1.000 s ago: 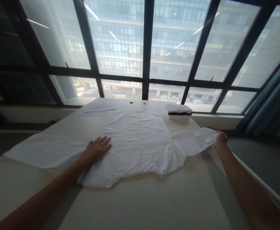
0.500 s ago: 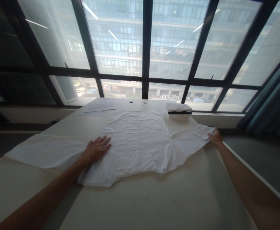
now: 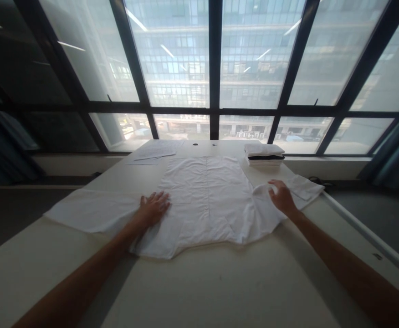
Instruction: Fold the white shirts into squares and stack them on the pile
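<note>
A white shirt (image 3: 216,200) lies spread on the white table, a long seam down its middle and its sleeves out to both sides. My left hand (image 3: 155,208) rests flat on the left part of the body, fingers spread. Over the right sleeve (image 3: 304,187) is my right hand (image 3: 282,197), its fingers bent and apart, with nothing seen in them. Whether its fingertips touch the cloth I cannot tell. The left sleeve (image 3: 90,210) stretches out flat beyond my left forearm. Creases run across the body and bunch near the right shoulder.
A stack of folded white cloths (image 3: 263,155) with a dark layer stands at the back right of the table (image 3: 199,287). Sheets of paper (image 3: 156,150) lie at the back left. Tall windows rise behind, and a dark cable (image 3: 317,181) shows past the right edge.
My right hand has let go of the right sleeve's end and moved left, inward along the sleeve. My left hand stays flat on the shirt. The view has shifted slightly.
</note>
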A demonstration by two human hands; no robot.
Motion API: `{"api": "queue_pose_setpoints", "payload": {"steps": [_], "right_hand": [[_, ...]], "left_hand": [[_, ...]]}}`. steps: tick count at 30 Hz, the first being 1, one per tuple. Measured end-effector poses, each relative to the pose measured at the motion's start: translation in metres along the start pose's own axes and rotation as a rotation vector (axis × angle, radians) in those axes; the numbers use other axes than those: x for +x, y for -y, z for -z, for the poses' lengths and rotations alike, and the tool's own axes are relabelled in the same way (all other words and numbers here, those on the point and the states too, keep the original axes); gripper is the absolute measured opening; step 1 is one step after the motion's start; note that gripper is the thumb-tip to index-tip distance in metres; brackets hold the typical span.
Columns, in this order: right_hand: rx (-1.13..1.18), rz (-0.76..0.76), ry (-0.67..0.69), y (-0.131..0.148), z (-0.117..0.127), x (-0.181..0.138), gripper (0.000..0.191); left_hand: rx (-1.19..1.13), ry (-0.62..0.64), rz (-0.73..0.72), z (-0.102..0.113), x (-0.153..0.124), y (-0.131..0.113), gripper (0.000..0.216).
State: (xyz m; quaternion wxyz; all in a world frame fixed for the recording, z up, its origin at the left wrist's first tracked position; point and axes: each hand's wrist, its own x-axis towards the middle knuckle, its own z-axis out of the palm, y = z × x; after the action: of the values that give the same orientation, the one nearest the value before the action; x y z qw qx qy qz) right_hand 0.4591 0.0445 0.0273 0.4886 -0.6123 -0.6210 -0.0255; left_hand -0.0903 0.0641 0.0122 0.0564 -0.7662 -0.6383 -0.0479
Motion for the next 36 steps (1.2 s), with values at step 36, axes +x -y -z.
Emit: {"api": "queue_pose_setpoints", "payload": {"steps": [36], "right_hand": [[0.685,0.374,1.073,0.160,-0.011,-0.124,0.027]], "left_hand": [[-1.592,0.709,-0.465,0.075,-0.083,-0.103,0.050]]}}
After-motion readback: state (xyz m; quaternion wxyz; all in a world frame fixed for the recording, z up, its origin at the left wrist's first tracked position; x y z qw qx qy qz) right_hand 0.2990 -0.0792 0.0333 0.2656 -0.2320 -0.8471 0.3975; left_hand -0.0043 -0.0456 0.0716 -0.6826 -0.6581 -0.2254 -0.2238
